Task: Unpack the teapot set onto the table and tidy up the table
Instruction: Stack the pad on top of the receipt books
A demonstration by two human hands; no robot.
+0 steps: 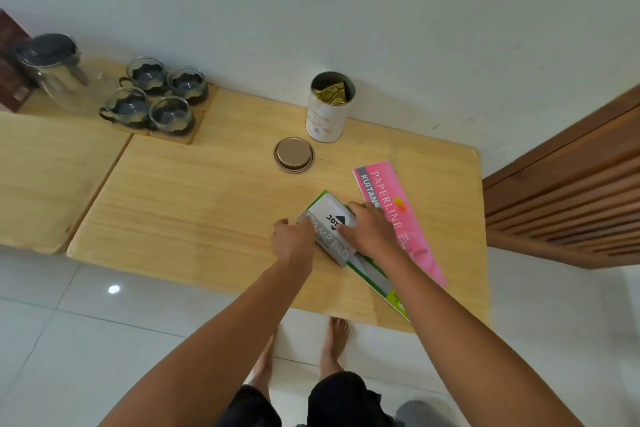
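A glass teapot point(59, 74) with a dark lid stands at the back left of the wooden table point(194, 204). Beside it, several glass cups point(157, 94) sit on a wooden tray point(194, 135). Near the front right, both hands grip a grey stamp pad box point(329, 224): my left hand point(292, 241) holds its left end and my right hand point(369, 229) presses on its right side. The box lies on a green booklet point(372, 276), next to a pink receipt book point(394, 208).
An open white tin point(327, 114) with gold foil inside stands near the wall, its gold lid point(293, 153) lying in front of it. A dark brown box point(12, 59) sits at the far left. Wooden slatted furniture point(561, 204) stands to the right.
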